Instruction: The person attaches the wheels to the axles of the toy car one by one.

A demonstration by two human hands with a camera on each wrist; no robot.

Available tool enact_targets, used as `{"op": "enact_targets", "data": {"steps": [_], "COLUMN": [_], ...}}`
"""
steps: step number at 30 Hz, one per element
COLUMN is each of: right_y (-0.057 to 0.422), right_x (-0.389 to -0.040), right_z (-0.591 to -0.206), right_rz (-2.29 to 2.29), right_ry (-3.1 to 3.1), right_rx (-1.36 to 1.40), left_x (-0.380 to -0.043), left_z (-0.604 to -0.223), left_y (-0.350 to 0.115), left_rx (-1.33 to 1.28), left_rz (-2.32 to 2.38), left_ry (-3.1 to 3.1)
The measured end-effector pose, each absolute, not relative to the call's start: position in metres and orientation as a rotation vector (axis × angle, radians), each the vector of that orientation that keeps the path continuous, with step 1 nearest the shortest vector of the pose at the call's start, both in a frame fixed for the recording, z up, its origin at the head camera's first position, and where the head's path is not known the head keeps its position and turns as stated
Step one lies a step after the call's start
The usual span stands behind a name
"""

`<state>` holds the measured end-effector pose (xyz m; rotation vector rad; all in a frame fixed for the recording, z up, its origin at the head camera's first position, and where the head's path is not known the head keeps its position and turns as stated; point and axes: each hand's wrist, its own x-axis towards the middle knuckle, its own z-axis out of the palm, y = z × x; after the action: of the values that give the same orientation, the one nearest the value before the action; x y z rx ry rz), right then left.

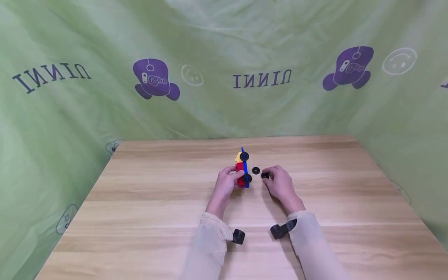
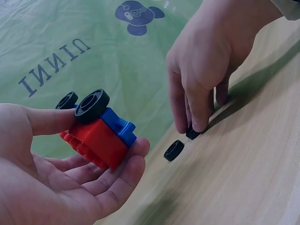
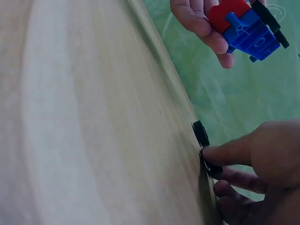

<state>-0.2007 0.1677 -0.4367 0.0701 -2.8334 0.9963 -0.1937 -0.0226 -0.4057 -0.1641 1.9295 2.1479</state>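
Note:
My left hand (image 1: pixel 226 182) holds a toy car (image 1: pixel 240 167) on its side between thumb and fingers, raised over the table. The car has a blue base, red and yellow blocks, and two black wheels (image 2: pixel 92 106) on the side that faces up. Its underside, seen in the right wrist view, is a ribbed blue base (image 3: pixel 255 37). Beside it, my right hand (image 1: pixel 280 184) pinches a loose black wheel (image 1: pixel 265 175) at the tabletop, fingertips over its edges. Another loose black wheel (image 1: pixel 256 170) lies flat on the wood, just left of that one.
The wooden table (image 1: pixel 157 206) reaches back to a green printed cloth (image 1: pixel 217 112) hung behind and at both sides. A black wrist camera (image 1: pixel 238 236) sits at the left sleeve, and another black camera (image 1: pixel 280 231) at the right sleeve.

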Motion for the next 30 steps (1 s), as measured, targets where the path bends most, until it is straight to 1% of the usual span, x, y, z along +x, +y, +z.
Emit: {"op": "enact_targets", "data": {"steps": [11, 15, 19, 22, 30], "right_y": [0.170, 0.168, 0.169, 0.168, 0.162], "right_x": [-0.208, -0.209, -0.208, -0.206, -0.203], "right_z": [-0.425, -0.415, -0.407, -0.406, -0.402], "right_rz": [1.380, 1.654, 1.946, 2.080, 2.241], "right_ry": [-2.787, -2.664, -2.478, -2.365, -2.114], "right_rx": [-0.048, -0.068, -0.037, 0.020, 0.133], "left_x": [-0.195, -0.197, -0.197, -0.196, -0.195], "left_z": [-0.401, -0.399, -0.397, -0.398, -0.396], "left_y": [-0.022, -0.020, -0.015, -0.012, -0.012], "left_rx": [-0.177, -0.178, -0.146, -0.112, -0.067], "left_rz": [2.258, 2.233, 2.222, 2.210, 2.240], "left_ry": [1.787, 1.799, 1.772, 1.739, 1.577]}}
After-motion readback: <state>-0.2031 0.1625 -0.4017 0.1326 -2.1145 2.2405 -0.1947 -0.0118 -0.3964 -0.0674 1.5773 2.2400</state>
